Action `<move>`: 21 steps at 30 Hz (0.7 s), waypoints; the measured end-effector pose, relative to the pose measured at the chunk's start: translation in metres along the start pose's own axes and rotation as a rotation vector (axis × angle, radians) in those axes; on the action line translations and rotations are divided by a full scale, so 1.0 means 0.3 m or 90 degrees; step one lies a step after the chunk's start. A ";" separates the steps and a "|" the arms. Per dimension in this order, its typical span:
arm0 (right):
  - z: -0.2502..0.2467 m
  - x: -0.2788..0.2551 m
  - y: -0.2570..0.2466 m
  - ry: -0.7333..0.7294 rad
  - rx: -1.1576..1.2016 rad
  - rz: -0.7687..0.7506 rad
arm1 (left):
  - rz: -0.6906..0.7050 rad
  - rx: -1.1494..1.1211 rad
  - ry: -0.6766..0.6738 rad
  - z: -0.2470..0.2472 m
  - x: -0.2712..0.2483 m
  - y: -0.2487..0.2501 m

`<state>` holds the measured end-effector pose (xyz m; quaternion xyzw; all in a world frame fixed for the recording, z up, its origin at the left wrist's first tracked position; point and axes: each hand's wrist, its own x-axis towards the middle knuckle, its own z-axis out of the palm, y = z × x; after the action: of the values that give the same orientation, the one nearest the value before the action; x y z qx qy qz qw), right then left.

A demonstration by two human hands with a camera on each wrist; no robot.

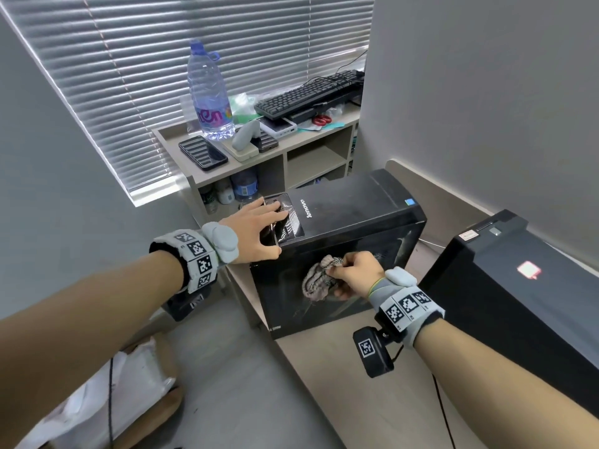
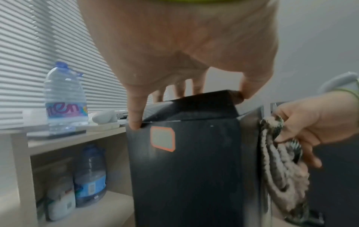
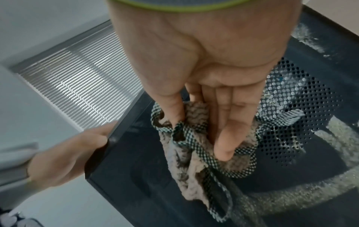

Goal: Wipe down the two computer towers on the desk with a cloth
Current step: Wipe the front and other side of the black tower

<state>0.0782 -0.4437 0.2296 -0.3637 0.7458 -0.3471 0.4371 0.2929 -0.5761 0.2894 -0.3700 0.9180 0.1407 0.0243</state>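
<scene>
A black Lenovo tower [image 1: 350, 215] stands on the pale desk [image 1: 324, 367]. My left hand [image 1: 259, 231] grips its top front corner, fingers over the top and thumb down on the side edge. The left wrist view shows the tower's front [image 2: 184, 169] under the left hand [image 2: 174, 53]. My right hand [image 1: 356, 270] holds a bunched grey-brown cloth [image 1: 316, 283] against the tower's dusty side panel [image 3: 310, 176], beside the vent holes [image 3: 303, 107]. The cloth [image 3: 196, 176] hangs below my right hand's fingers [image 3: 225, 138]. A second black tower [image 1: 518, 286] stands to the right, untouched.
Behind the tower is a low shelf unit [image 1: 291, 150] with a big water bottle [image 1: 209, 92], a phone [image 1: 202, 153] and a keyboard [image 1: 308, 92] on top. More bottles [image 2: 90, 176] stand inside it. A cardboard box with a white bag [image 1: 113, 400] lies lower left. A wall runs along the right.
</scene>
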 end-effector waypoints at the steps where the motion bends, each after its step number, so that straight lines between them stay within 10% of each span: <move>1: 0.012 -0.007 -0.001 0.010 -0.011 -0.001 | -0.003 -0.012 0.011 0.007 -0.008 0.001; 14: -0.064 -0.082 -0.002 0.139 -0.023 -0.003 | -0.115 0.004 0.186 0.074 0.059 0.135; 21: -0.312 -0.091 -0.008 0.240 0.078 0.019 | 0.025 -0.015 0.170 0.047 0.134 0.285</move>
<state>0.0038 -0.4031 0.2778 -0.2539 0.7972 -0.4475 0.3159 0.2043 -0.5405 0.2905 -0.3674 0.9184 0.1018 -0.1053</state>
